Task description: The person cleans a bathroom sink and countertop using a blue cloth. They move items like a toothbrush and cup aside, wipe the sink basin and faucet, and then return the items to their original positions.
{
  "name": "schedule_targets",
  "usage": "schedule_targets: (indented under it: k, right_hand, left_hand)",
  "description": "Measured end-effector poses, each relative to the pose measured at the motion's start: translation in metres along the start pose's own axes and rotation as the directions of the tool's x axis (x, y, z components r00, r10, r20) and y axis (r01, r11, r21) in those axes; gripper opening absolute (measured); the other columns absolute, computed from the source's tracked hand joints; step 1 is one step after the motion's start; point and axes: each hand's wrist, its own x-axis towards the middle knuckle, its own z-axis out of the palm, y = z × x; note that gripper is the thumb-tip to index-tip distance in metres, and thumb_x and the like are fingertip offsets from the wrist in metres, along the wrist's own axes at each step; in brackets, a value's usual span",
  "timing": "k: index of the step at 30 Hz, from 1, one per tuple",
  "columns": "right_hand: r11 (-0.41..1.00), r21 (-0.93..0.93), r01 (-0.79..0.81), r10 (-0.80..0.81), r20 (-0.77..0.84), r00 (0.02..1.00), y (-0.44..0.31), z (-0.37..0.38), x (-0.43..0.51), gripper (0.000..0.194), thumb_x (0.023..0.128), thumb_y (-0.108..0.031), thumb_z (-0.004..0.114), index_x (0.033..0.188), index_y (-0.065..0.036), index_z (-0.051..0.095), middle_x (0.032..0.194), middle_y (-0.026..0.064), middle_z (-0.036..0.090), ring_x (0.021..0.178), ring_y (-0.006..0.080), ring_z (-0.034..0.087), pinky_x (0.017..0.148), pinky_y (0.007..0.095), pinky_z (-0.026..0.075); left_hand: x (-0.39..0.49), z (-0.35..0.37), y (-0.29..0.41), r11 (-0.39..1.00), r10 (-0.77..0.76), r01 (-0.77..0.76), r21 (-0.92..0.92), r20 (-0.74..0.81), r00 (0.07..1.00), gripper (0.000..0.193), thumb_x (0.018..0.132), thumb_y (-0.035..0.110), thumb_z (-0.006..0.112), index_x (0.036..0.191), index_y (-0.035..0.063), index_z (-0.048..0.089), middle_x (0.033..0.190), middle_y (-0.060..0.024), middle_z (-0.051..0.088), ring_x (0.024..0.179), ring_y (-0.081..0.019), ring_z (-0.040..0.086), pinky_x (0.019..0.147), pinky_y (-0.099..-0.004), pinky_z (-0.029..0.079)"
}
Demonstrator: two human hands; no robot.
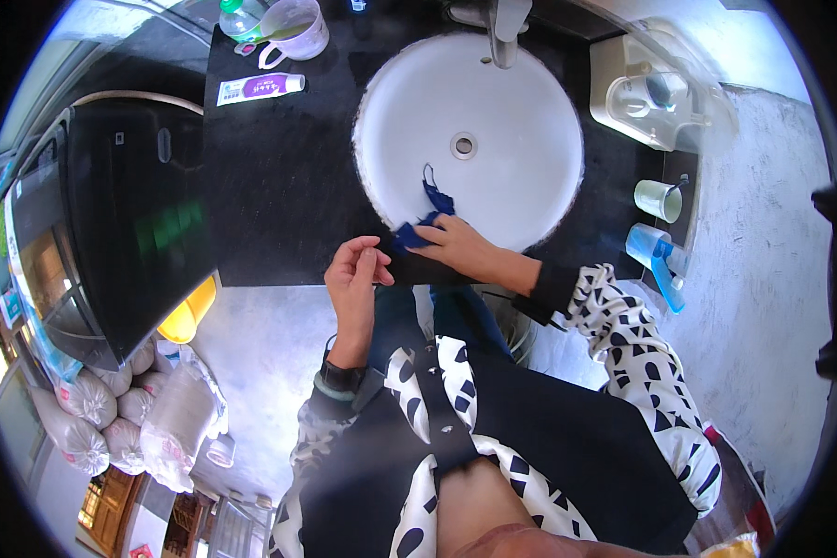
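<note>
My right hand grips a small dark blue cloth piece at the near left rim of a round white washbasin. A thin dark loop rises from the cloth's far end, inside the bowl. Part of the cloth is hidden beneath my fingers, and its exact kind is unclear. My left hand, with fingers loosely curled, hovers by the front edge of the black countertop. Nothing shows in it, and it is apart from the cloth.
The faucet overhangs the basin's far side. A toothpaste tube and a mug are at the back left. On the right stand a clear plastic container, a pale green cup and a blue cup. A black appliance flanks the counter.
</note>
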Motion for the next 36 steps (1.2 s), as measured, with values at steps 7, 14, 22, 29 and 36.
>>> schedule_targets:
  k: [7,14,22,29,36]
  right_hand:
    - [0.825,0.185,-0.534,0.432,0.402,0.807,-0.01,-0.086,-0.065,0.048,0.069,0.008,0.051,0.109,-0.01,0.07,0.11,0.0124,0.057,0.098,0.0295,0.052,0.088,0.0349,0.042]
    - [-0.177,0.923,-0.341,0.508,0.383,0.772,-0.017,-0.133,-0.03,0.081,0.051,-0.008,0.048,0.131,-0.005,0.053,0.131,0.0151,0.053,0.117,0.026,0.053,0.106,0.0284,0.041]
    - [0.755,0.411,-0.511,0.552,0.024,0.834,-0.048,-0.099,-0.01,0.071,0.081,-0.032,0.061,0.144,-0.008,0.039,0.136,0.0288,0.035,0.126,0.0431,0.037,0.106,0.0446,0.033]
    - [0.706,0.512,-0.489,0.619,-0.11,0.778,0.004,-0.055,-0.019,0.043,0.089,-0.02,0.061,0.131,-0.012,0.055,0.126,0.0217,0.048,0.115,0.0389,0.046,0.1,0.0402,0.039]
    - [0.712,0.356,-0.605,0.641,-0.681,0.354,0.16,-0.075,0.025,0.046,0.082,-0.016,0.068,0.125,-0.004,0.055,0.117,0.0219,0.049,0.11,0.0368,0.046,0.1,0.0423,0.036]
  left_hand:
    - [-0.004,-0.006,-0.011,0.999,-0.03,0.028,0.027,0.082,0.996,0.018,0.096,0.01,0.053,0.107,-0.0001,0.063,0.079,-0.0055,0.064,0.058,-0.008,0.058,0.054,-0.0206,0.047]
    - [0.021,0.058,-0.027,0.946,-0.308,0.322,0.036,0.403,0.862,0.046,0.1,0.038,0.044,0.129,0.0043,0.05,0.109,-0.0122,0.062,0.083,-0.0171,0.063,0.071,-0.0298,0.053]
    - [0.022,0.084,-0.02,0.579,-0.483,0.694,-0.428,0.505,0.715,0.048,0.105,0.038,0.023,0.14,0.0128,0.043,0.138,-0.0109,0.05,0.126,-0.0295,0.049,0.107,-0.0485,0.04]
    - [0.023,0.077,-0.019,0.4,-0.257,0.835,-0.378,0.828,0.499,0.064,0.099,0.06,0.022,0.145,0.0163,0.034,0.143,-0.008,0.042,0.131,-0.0336,0.041,0.108,-0.0474,0.033]
    - [0.049,0.05,-0.012,0.779,-0.243,0.501,-0.378,0.555,0.796,0.059,0.103,0.047,0.024,0.142,0.0051,0.039,0.13,-0.0244,0.056,0.121,-0.0346,0.055,0.106,-0.0437,0.04]
